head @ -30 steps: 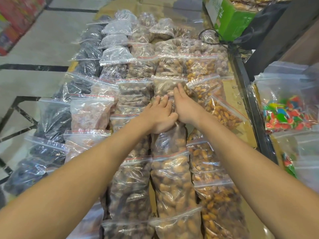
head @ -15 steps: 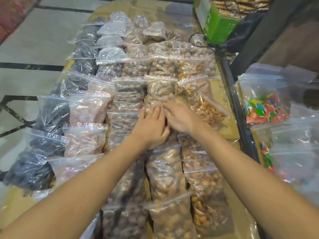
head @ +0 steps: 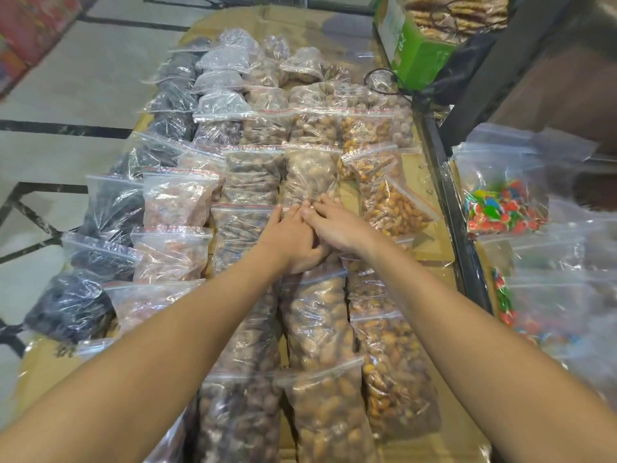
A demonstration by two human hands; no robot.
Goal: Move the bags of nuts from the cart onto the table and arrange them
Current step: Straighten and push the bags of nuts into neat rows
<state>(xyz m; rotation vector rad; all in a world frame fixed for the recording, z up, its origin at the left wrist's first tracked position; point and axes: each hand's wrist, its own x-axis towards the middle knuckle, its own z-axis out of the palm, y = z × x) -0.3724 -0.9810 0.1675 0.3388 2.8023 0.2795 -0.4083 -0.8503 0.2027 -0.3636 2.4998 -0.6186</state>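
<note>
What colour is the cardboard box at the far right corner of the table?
Bright green box with white side lettering, seen best in the head view.

Green box [head: 415, 53] upper right w/ snacks on top; candy bags [head: 504, 208] at my right edge; red mat [head: 30, 25] upper left.

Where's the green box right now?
In the head view the green box stands at the table's far right corner, beyond the nut bags, with snacks on top.
</note>
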